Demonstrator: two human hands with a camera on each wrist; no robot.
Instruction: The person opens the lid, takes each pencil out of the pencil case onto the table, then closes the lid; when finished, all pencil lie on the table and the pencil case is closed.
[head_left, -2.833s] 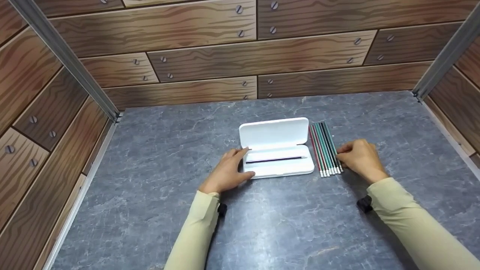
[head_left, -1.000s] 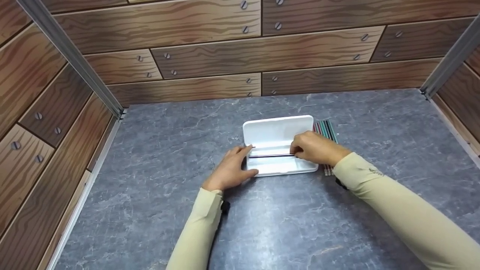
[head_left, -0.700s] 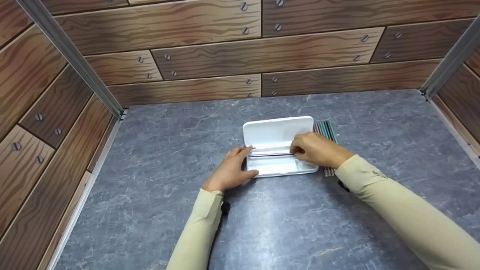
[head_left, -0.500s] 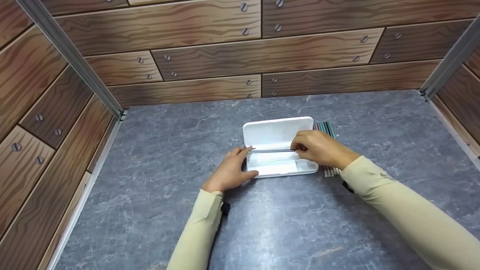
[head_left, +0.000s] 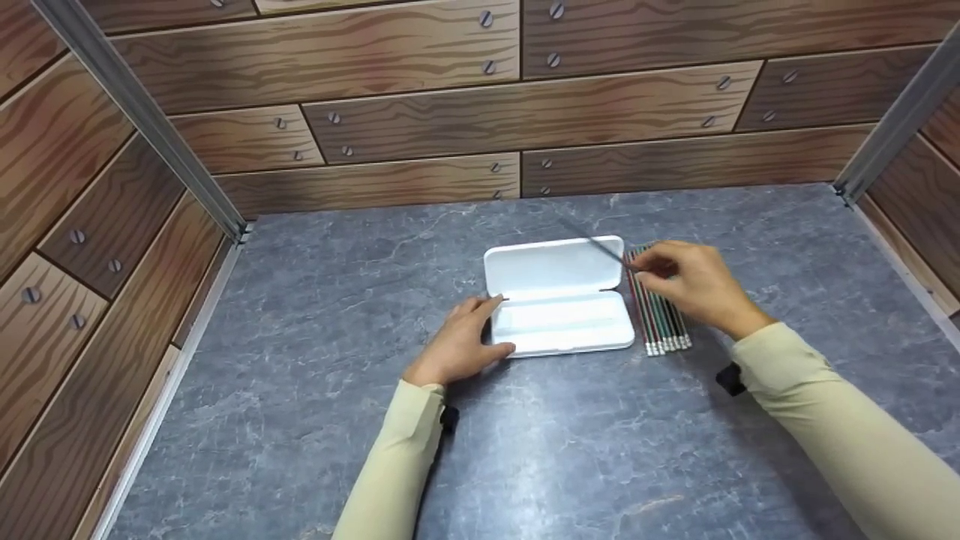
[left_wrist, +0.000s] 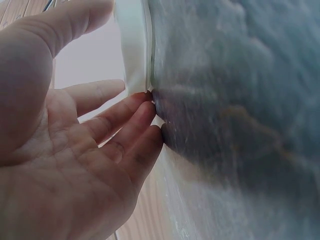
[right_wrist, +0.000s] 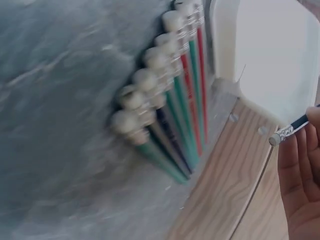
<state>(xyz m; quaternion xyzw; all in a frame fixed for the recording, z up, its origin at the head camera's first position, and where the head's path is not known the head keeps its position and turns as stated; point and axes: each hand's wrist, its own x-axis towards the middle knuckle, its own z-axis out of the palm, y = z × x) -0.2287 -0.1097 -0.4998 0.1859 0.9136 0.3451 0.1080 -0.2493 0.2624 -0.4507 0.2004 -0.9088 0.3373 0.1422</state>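
Note:
In the head view a white pencil case (head_left: pixel 559 322) lies with its lid (head_left: pixel 540 268) raised at the back. My left hand (head_left: pixel 455 341) rests at its left end, thumb at the near corner and index finger by the hinge. In the left wrist view, several extended fingertips (left_wrist: pixel 145 112) touch the case's edge and the tabletop. My right hand (head_left: pixel 697 289) pinches a dark pencil (head_left: pixel 600 244) near its eraser end, in the air above the other pencils (head_left: pixel 664 322). That pencil slants back-left across the lid; its silver ferrule (right_wrist: pixel 286 133) shows in the right wrist view.
The loose pencils, red, green and dark, lie side by side just right of the case, white erasers toward me. Marbled grey tabletop (head_left: pixel 337 300) surrounds everything. Wood-patterned walls (head_left: pixel 420 124) with metal corner posts (head_left: pixel 142 127) close off the back and sides.
The dark pencil was inside the case; my right hand took hold of its right end, shifted it toward the hinge, and lifted it out to the right. My left hand stays put.

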